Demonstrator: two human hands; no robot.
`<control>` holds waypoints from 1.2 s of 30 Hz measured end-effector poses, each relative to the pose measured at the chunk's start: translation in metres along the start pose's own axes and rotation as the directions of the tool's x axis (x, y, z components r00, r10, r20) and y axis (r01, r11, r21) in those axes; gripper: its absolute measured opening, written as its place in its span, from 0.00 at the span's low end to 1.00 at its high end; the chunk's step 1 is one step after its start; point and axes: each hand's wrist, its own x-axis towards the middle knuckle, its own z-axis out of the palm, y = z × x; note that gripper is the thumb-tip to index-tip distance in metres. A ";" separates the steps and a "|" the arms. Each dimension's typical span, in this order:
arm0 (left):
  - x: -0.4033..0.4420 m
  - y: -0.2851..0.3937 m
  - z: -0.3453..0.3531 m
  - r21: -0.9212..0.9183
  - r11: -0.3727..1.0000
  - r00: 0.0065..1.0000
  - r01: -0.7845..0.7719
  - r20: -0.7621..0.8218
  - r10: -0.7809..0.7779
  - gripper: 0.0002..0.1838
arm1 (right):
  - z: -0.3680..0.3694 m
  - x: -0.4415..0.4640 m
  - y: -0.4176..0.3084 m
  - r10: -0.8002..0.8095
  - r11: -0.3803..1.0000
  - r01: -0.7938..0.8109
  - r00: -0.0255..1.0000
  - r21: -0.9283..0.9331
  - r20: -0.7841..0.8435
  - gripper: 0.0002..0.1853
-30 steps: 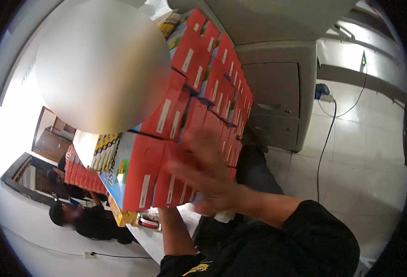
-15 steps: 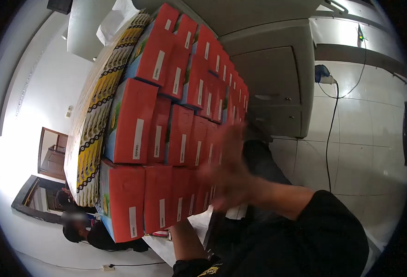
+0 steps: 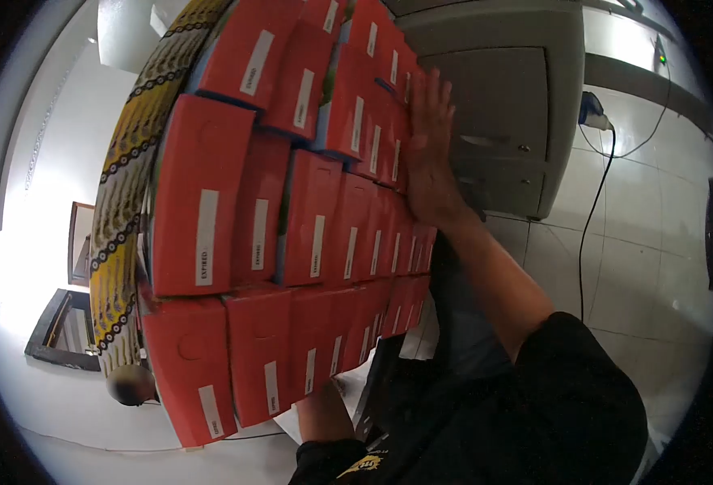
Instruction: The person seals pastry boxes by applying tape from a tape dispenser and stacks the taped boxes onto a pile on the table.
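A large block of red boxes (image 3: pixel 203 194), stacked in several rows, fills the middle of the view. Their red ends face me and carry white labels, the nearest reading "EXPIRED". My right hand (image 3: pixel 431 158) lies flat along the right side of the block, fingers stretched and pointing up in the picture, appearing to touch the boxes. Below the block shows my left forearm (image 3: pixel 324 416); the left hand itself is hidden behind the lower boxes. Along the block's left side runs a layer of yellow and white patterned packaging (image 3: pixel 130 178).
The picture is turned sideways. A grey cabinet (image 3: pixel 494 105) stands close beyond my right hand. A black cable (image 3: pixel 596 218) with a plug crosses the tiled floor (image 3: pixel 639 275). Another person's head (image 3: pixel 132 385) shows at lower left, near a dark-framed opening (image 3: pixel 45 331) in the wall.
The boxes appear larger and shifted down and left in view. My right hand, blurred before the boxes earlier, is now flat at their right side, higher up. The other person is more covered.
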 end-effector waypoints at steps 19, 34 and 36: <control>-0.030 0.009 0.008 0.239 0.966 0.994 0.099 0.017 -0.106 0.38 | -0.002 -0.079 -0.049 -0.129 0.971 0.101 0.985 0.218 0.117 0.41; -0.046 0.047 0.001 0.379 0.919 0.982 0.107 -0.185 -0.038 0.39 | -0.063 -0.153 -0.004 0.263 0.949 -0.306 0.897 0.071 0.356 0.40; -0.047 0.057 -0.003 0.366 0.926 0.962 0.092 -0.272 0.012 0.39 | -0.078 -0.185 -0.008 0.249 0.962 -0.273 0.825 -0.028 0.507 0.39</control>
